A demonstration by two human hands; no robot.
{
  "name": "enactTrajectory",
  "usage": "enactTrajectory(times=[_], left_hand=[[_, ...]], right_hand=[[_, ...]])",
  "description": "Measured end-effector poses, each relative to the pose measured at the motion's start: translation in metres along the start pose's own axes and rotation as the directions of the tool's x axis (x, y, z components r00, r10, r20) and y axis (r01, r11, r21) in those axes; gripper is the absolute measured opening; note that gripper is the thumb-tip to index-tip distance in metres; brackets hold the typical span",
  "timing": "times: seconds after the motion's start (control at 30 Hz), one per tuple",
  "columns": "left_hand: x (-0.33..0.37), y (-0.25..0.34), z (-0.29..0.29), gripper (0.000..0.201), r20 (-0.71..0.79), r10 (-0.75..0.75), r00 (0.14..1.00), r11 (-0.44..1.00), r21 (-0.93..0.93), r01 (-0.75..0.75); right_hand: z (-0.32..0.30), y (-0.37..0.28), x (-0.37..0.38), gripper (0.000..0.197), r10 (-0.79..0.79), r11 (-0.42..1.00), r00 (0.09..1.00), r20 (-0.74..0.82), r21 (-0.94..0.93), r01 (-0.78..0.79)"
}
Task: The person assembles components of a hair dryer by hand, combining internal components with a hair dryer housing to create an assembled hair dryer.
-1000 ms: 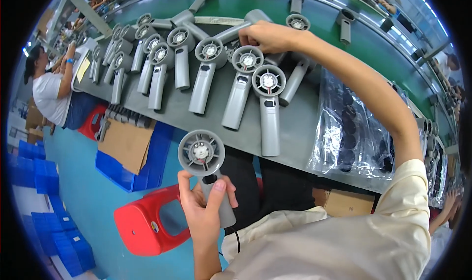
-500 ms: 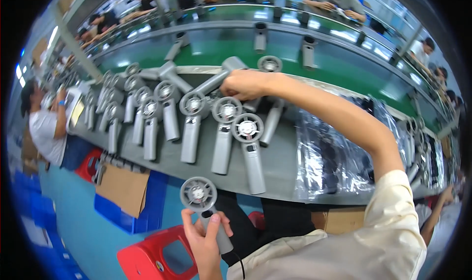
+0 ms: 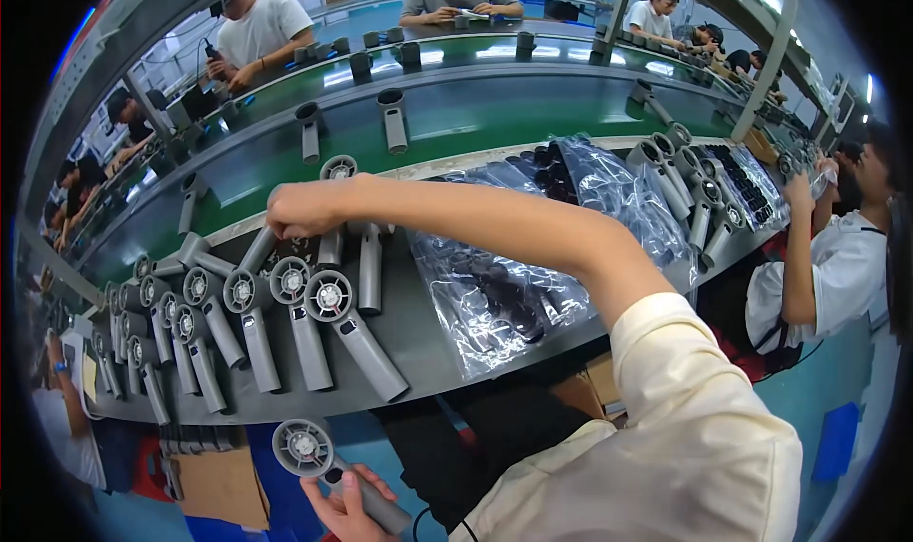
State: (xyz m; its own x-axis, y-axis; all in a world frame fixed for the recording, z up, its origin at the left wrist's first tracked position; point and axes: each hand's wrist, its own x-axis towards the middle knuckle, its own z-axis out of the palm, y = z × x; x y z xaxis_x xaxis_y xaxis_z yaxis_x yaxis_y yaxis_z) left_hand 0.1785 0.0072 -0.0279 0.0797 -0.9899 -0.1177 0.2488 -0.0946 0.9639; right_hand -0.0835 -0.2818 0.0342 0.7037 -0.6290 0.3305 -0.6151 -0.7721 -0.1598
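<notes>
My left hand (image 3: 350, 510) is low in front of my lap, its fingers wrapped round the handle of a grey handheld fan (image 3: 373, 510) whose round grille tilts up and left. Across the table reaches my right arm, and my right hand (image 3: 306, 209) is bent down with fingers closed over a patch of small pale pieces (image 3: 293, 247). Its fingertips are hidden, so what they pinch cannot be seen. A grey fan body (image 3: 255, 253) lies right beside that hand. Just nearer to me are several grey fans (image 3: 330, 296) with open grilles, their handles pointing my way.
Right of the fans, clear plastic bags (image 3: 495, 304) with dark parts cover the grey table (image 3: 433, 357). Beyond runs a green conveyor belt (image 3: 447, 128) carrying grey housings (image 3: 392, 124). Co-workers sit across it and at both sides. Cardboard (image 3: 221, 485) lies below left.
The view has swung to the right, so the fans now appear further left and more bags and a co-worker show at right. My left hand still grips the fan; my right hand stays over the pieces.
</notes>
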Motion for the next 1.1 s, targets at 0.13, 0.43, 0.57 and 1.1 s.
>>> enactTrajectory(times=[0.13, 0.43, 0.57, 1.1], left_hand=[[-0.01, 0.017, 0.009, 0.04, 0.051, -0.083, 0.995, 0.994, -0.067, 0.087], [0.015, 0.024, 0.031, 0.031, 0.46, -0.082, 0.884, 0.973, -0.156, 0.172], [0.01, 0.028, 0.027, 0.033, 0.481, -0.081, 0.873, 0.978, -0.133, 0.163], [-0.013, 0.036, 0.026, 0.038, 0.448, -0.051, 0.893, 0.997, -0.024, 0.069]], right_hand=[[-0.018, -0.021, -0.009, 0.021, 0.173, 0.984, 0.973, -0.152, -0.021, -0.178], [-0.089, -0.183, -0.107, 0.017, 0.598, 0.707, 0.788, -0.145, 0.56, -0.433], [-0.064, -0.257, -0.11, 0.014, 0.631, 0.604, 0.737, -0.243, 0.75, -0.27], [-0.018, -0.297, -0.114, 0.027, 0.428, 0.901, 0.713, -0.555, 0.318, -0.294]])
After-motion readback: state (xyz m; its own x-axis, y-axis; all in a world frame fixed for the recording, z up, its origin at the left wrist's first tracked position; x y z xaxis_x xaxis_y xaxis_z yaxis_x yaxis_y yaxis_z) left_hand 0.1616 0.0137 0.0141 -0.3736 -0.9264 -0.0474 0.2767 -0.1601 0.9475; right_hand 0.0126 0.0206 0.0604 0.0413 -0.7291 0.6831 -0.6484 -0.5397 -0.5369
